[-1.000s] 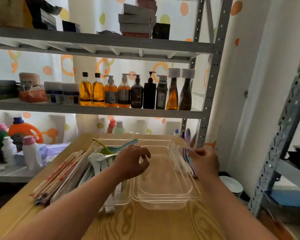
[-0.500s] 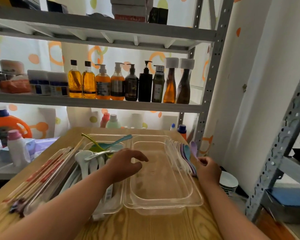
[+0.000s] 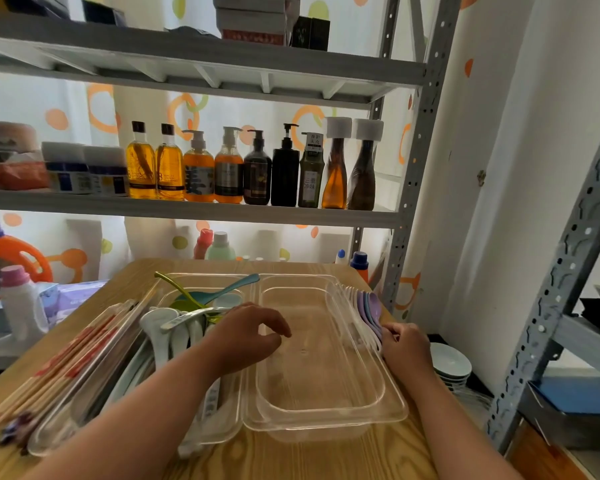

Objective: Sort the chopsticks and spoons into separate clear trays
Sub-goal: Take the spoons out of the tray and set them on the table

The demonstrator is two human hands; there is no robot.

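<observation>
Two clear trays sit side by side on the wooden table. The left tray holds a jumble of white, teal and green spoons. The right tray has nothing in it. A bundle of wooden chopsticks lies across the left tray's left rim. My left hand hovers over the seam between the trays, fingers loosely curled, holding nothing. My right hand grips the handles of a fanned stack of purple and white spoons lying just outside the right tray's right rim.
A metal shelf with bottles stands behind the table. Detergent bottles and a tissue pack sit at the left. Stacked bowls lie low beyond the table's right edge, next to a second metal rack.
My right hand lowered the fanned spoons from upright to lie along the right tray's outer rim. My left hand barely shifted. The view tilted slightly.
</observation>
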